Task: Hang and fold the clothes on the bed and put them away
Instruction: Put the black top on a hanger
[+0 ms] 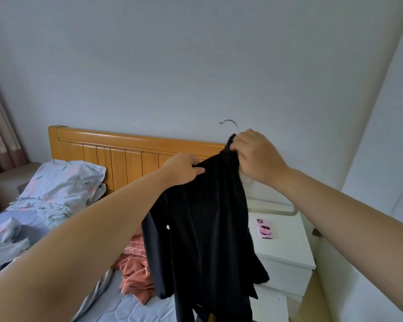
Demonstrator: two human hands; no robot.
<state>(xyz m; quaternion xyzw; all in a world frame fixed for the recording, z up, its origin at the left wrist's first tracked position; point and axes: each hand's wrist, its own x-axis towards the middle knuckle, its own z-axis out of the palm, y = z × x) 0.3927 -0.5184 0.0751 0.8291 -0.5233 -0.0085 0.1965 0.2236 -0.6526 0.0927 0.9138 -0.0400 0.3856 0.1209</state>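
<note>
A black garment [203, 228] hangs in the air in front of me over the bed's right edge. It sits on a hanger whose metal hook [229, 123] sticks up above the collar; a pale hanger arm [275, 209] shows to the right of the cloth. My left hand [183, 168] pinches the garment's left shoulder. My right hand [254, 154] grips the collar just below the hook. An orange-pink garment [135, 273] lies crumpled on the mattress [126, 307] below, partly hidden by the black cloth.
A wooden headboard [126, 149] stands against the pale wall. A floral pillow [63, 180] and rumpled bedding [7, 240] lie at the left. A white nightstand [286, 249] at the right carries a pink phone [264, 228]. Curtains [0, 135] hang at the far left.
</note>
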